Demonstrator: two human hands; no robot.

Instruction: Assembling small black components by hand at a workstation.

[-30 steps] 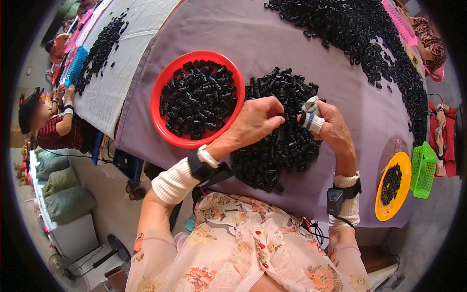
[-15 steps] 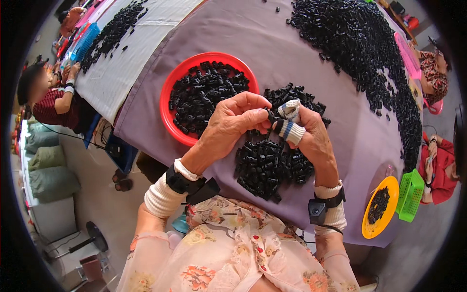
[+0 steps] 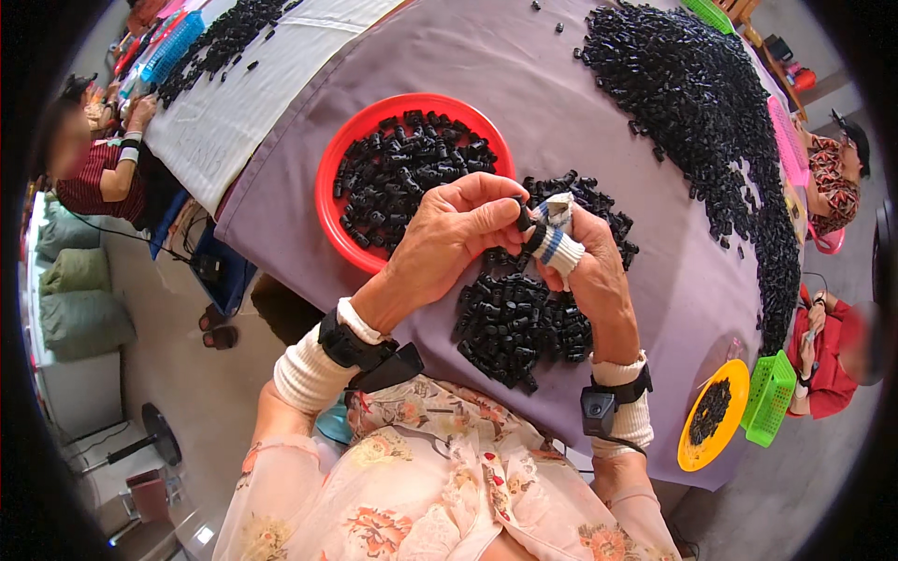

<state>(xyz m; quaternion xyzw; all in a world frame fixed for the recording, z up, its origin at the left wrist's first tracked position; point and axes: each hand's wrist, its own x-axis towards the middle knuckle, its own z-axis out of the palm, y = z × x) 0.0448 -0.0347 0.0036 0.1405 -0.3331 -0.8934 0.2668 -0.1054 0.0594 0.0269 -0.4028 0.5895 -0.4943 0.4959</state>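
Two hands meet over the desk [image 3: 449, 61], and one small black piece [image 3: 523, 215] sits right between them! It lies at 3 o'clock from the left hand [image 3: 441, 232], pinched narrow between thumb and forefinger; from the right hand [image 3: 597, 262] it's at 10 o'clock. Those right fingers, in white-and-blue cloth covers [image 3: 563, 251], curl in close, but whether they grip it too, I can't tell. Its long axis looks roughly 12 to 6, partly hidden. Beneath, the loose pile [image 3: 524, 323] spreads toward 6 o'clock on purple cloth; the red basin [image 3: 327, 192], well filled, sits at 11 from the left hand. Out at 1, a bigger heap [image 3: 673, 103]; at 5, a yellow plate [image 3: 733, 397] beside a green basket [image 3: 769, 400]. Co-workers sit at 9 [image 3: 105, 182] and 4.
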